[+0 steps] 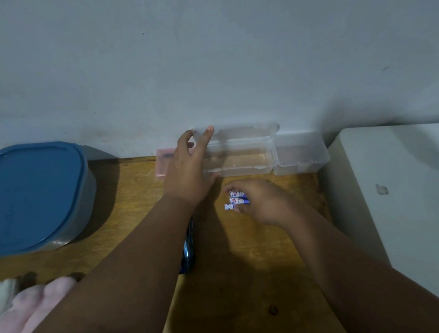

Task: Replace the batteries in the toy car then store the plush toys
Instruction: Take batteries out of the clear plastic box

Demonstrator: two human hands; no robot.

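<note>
Plush toys (23, 309), pink and white, cut off at the frame edge, lie well nearer than and left of the clear box (240, 161). Toy car (187, 250), dark blue, mostly hidden under the left forearm, nearer than the box; long axis runs near-to-far, can't tell which end is the front. Right hand (261, 202) just in front of the box, fingers curled round three batteries (236, 199); long axes left-right, tips pointing left. Left hand (188, 170) at the box's left end, thumb and forefinger pinching the raised lid's corner. Pink case (163, 162) partly hidden behind that hand, just left of the box; second clear tub (299, 152) against its right. Blue-lidded container (28, 195) well left. Wooden table (253, 272), white cabinet (408, 184) right, grey wall (198, 44) behind.
</note>
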